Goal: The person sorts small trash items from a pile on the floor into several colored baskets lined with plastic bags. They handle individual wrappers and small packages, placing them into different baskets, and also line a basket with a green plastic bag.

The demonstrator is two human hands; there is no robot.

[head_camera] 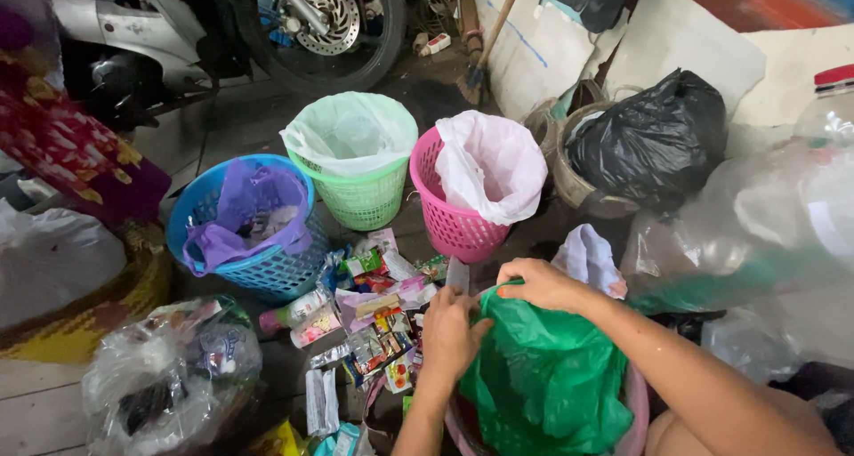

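Green plastic bag (543,380) sat in the pink-rimmed basket (633,420) nearest the person, its mouth edge pinched by both hands: the left hand (449,331) clamped on the near-left rim, the right hand (538,282) closed on the far rim. Spreading it well probably called for even tension between both grips. Wrappers (378,318) lay just left; lined blue basket (245,220), green basket (356,158) and pink basket (471,185) stood beyond.

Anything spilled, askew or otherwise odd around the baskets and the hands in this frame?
Yes: loose wrappers and sachets lie strewn on the floor between the blue basket and the green bag, outside any basket. The left hand and right hand grip that bag's rim. The three lined baskets stand upright; nothing looks damaged.
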